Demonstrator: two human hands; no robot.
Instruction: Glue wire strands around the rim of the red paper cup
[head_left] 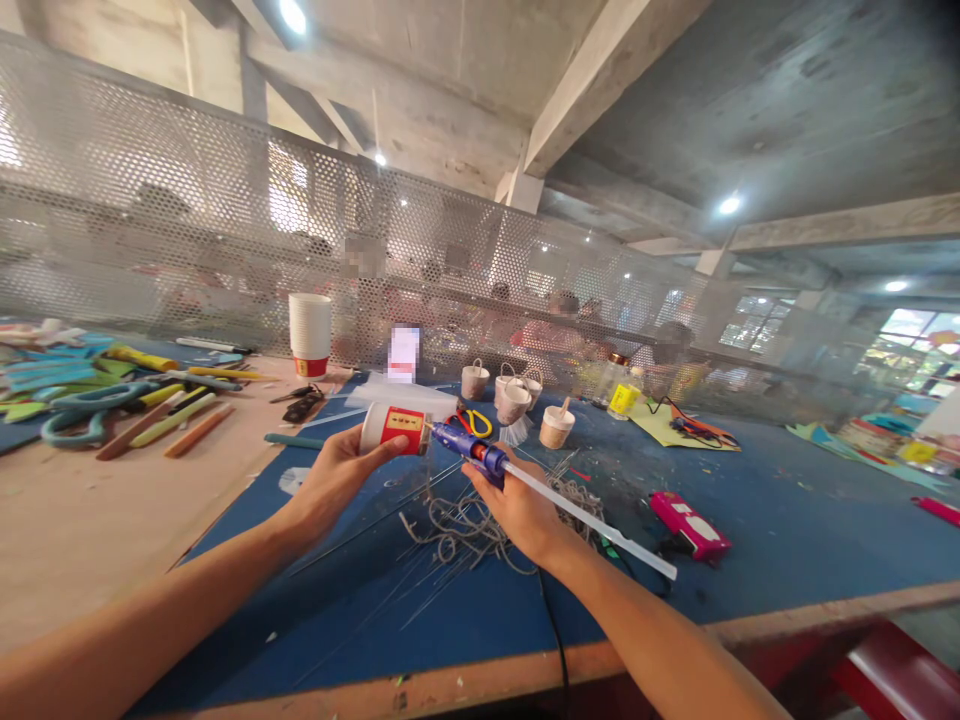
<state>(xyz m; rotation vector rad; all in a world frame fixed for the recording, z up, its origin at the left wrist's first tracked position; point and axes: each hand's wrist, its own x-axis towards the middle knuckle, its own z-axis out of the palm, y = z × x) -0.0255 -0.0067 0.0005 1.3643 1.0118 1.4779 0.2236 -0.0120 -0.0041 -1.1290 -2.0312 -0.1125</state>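
With twelve o'clock taken as straight away from the wearer, a printed paper cup (397, 430) is held up over the worktop (787, 560) ahead of the body, tipped onto its side. It is grasped around its wall by the left hand (339, 470), while a blue hot-glue gun (459, 440) is clasped by the right hand (525, 508) — both grips are closed on what they hold. The nozzle is brought close to the cup's end at three o'clock; whether contact is made cannot be told. As judged from the layout, an early stage has been reached with this cup: no cord is seen on it, and none of the loose grey cord (480, 522), heaped at about four o'clock, is held. Several small handled cups (514, 402), at about two o'clock, seem already covered, and a stack of paper cups (310, 325) is left plain at eleven. The held cup looks light and thin-walled — white, with a red band and a gold panel carrying dark marks — and no crushing is visible. From the gun's rear, a long translucent glue stick (592, 520) is pointed towards four o'clock.
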